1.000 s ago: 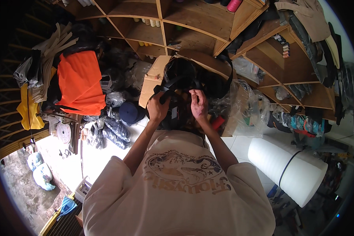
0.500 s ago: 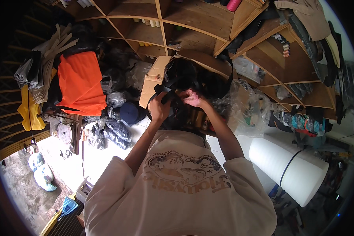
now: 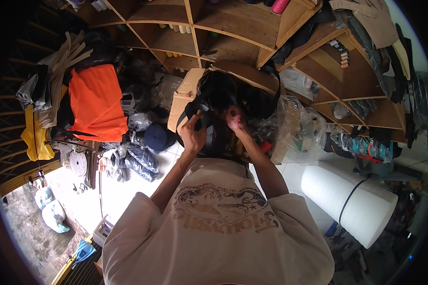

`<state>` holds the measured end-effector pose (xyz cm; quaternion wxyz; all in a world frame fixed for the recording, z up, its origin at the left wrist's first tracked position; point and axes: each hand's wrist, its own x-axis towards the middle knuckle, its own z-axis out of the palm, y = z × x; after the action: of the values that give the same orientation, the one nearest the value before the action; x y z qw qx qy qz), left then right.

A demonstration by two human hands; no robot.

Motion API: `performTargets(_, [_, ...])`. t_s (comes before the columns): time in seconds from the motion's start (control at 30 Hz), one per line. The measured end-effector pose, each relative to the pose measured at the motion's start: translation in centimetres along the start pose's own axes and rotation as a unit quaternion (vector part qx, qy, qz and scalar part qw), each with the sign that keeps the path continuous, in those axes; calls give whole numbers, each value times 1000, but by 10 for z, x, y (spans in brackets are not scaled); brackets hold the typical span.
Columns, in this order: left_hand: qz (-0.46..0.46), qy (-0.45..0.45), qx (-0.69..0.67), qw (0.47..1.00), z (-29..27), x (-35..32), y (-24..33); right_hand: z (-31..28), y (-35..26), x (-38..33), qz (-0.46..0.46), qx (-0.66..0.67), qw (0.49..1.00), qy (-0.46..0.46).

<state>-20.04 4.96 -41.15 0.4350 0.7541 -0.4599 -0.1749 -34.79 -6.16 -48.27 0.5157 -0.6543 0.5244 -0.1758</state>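
Over a cardboard box [image 3: 181, 95], my left hand [image 3: 193, 137] is closed on a black strap [image 3: 191, 110], which loops up past its fingertips. My right hand [image 3: 234, 118] is a short way to the right, its fingers curled in. Whatever it may hold is lost against the dark material around it. Coils of black webbing [image 3: 218, 88] lie in and over the box just beyond both hands. A wide black band [image 3: 273, 90] arches at the box's right side. Small items below the hands are too dark to name.
Wooden shelves [image 3: 238, 28] with thread spools stand beyond the box. Orange cloth [image 3: 97, 102] and a dark blue roll [image 3: 158, 137] are on the left. Clear plastic [image 3: 299, 128] and a big white foam roll [image 3: 349, 204] are on the right.
My right hand has moved slightly right, away from my left hand, and its fingers have curled. My left hand has turned a little and stays on the strap. A red thing shows beside my right forearm.
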Motion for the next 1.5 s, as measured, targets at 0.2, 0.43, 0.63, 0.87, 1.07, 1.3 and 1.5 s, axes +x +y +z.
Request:
performTargets(0.2, [-148,-33,-121,981,-5,1,6,-1,3,5,89,335,936,66])
performTargets(0.43, [-298,-34,-325,897,-6,-9,-27,-14,-3,0,-43,261,963,-59])
performTargets(0.63, [-317,-94,-407,851,-24,-16,-49,-21,-6,-5,-45,297,951,-73])
performTargets(0.87, [-187,-90,26,978,-46,-17,-45,-15,-6,-9,-83,254,962,-58])
performTargets(1.07, [79,-189,185,961,-42,12,5,-7,-10,-21,-111,263,956,-62])
performTargets(1.3, [216,-281,314,881,-5,36,11,-15,-24,-31,-169,-34,985,-29])
performTargets(1.5, [335,-263,196,883,-23,44,3,4,13,-22,-83,437,894,-50])
